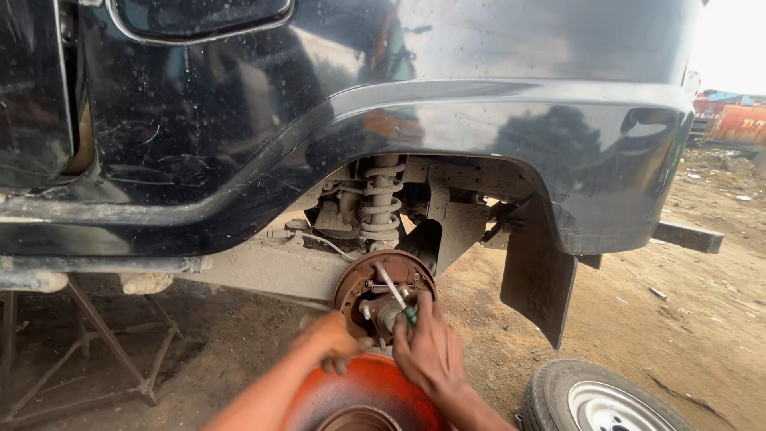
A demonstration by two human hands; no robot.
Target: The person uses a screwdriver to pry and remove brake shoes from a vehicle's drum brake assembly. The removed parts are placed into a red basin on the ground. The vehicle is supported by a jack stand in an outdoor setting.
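A rusty brake backing plate (357,281) with its hub and springs sits exposed in the rear wheel arch of a black vehicle (399,104). My right hand (431,351) holds a green-handled screwdriver (395,294), its shaft angled up across the brake assembly. My left hand (331,342) rests at the lower edge of the brake plate, fingers curled. Just below both hands lies an orange-red brake drum (359,395).
A removed wheel with tyre (602,399) lies on the dirt at lower right. A black mud flap (538,275) hangs behind the hub. A metal stand (96,343) props the body at left. A coil spring (381,199) shows above.
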